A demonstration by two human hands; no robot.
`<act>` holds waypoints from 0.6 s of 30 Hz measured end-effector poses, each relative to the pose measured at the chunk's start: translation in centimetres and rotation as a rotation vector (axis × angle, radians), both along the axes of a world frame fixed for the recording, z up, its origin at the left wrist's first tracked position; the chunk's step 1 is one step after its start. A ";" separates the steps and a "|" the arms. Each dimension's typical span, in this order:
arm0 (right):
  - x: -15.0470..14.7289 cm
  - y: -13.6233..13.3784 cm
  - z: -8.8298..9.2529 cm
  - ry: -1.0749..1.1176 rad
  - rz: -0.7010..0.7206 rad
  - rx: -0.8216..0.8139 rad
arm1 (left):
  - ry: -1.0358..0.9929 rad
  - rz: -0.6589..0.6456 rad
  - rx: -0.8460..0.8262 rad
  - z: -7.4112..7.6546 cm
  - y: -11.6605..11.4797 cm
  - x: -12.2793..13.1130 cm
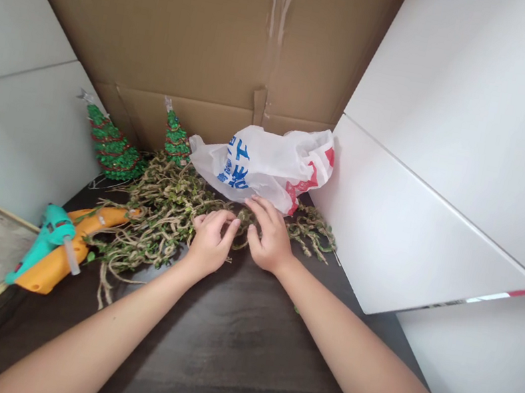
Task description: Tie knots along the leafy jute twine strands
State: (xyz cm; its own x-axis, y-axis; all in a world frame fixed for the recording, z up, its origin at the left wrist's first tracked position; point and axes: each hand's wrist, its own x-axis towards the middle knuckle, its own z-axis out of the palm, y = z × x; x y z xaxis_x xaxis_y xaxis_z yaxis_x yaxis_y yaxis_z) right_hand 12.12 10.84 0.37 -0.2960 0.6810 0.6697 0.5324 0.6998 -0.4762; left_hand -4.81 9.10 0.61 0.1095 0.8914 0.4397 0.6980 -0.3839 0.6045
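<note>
A tangled pile of leafy twine [159, 205], tan cord with small green leaves, lies across the dark table. My left hand [212, 238] is at the pile's right side, its fingers curled and the thumb close to the index finger on a strand. Beside it, my right hand [269, 237] has its fingers stretched forward and its thumb apart, over more twine at the lower edge of a white plastic bag [268, 164]. The bag is crumpled and bears blue and red print. Part of the twine is hidden under the bag and behind my hands.
Two small green Christmas trees [116, 147] with star tops stand at the back left. A teal and orange glue gun [53, 248] lies left of the pile. A cardboard wall [196, 22] rises behind, with white panels [418, 204] on the right and pale ones on the left.
</note>
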 end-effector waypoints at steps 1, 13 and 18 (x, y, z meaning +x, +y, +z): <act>-0.1 -0.1 0.0 -0.029 0.009 0.006 | 0.002 -0.006 -0.004 0.0 0.0 0.0; 0.0 0.1 0.0 -0.046 -0.059 -0.023 | 0.021 -0.024 -0.020 0.2 -0.3 0.1; 0.0 0.0 0.1 -0.063 -0.013 -0.038 | 0.086 -0.014 -0.032 0.1 -0.1 0.1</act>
State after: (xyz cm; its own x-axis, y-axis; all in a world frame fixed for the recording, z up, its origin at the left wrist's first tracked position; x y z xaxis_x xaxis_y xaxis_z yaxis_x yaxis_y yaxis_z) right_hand 12.13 10.80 0.46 -0.3280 0.7095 0.6237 0.5711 0.6748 -0.4674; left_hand -4.70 9.03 0.74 0.1582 0.9031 0.3992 0.7423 -0.3754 0.5551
